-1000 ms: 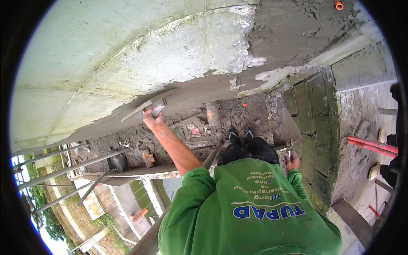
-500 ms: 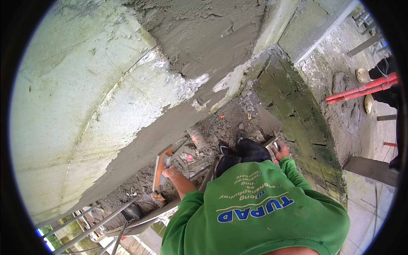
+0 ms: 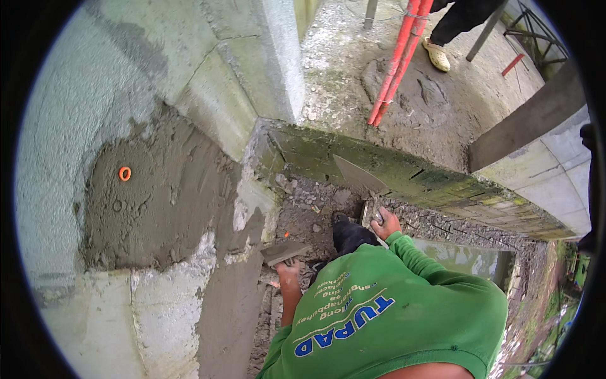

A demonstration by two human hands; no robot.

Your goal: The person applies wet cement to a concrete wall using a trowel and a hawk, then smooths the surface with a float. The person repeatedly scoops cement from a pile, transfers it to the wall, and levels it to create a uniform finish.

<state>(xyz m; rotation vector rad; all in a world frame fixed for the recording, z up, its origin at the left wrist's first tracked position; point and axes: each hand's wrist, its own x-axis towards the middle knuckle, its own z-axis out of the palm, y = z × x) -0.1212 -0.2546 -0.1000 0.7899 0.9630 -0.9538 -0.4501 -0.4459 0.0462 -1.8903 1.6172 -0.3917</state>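
My left hand grips a flat grey plastering float beside the lower end of the wall. My right hand is closed around the handle of a pointing trowel. Its broad pointed blade lies against or just before the low mossy block wall; I cannot tell whether they touch. To my left, a patch of wet grey mortar covers part of the pale wall, with an orange ring set in it.
Rubble lies on the ground between the walls. Past the low wall, red pipes stand on rough concrete. Another person's pale clog and dark trouser leg are near them. A concrete ledge is at the right.
My view has turned to the right, bringing the orange ring and the person's clog more into sight. The float has come from the left toward the wall's corner; the trowel remains in my right hand.
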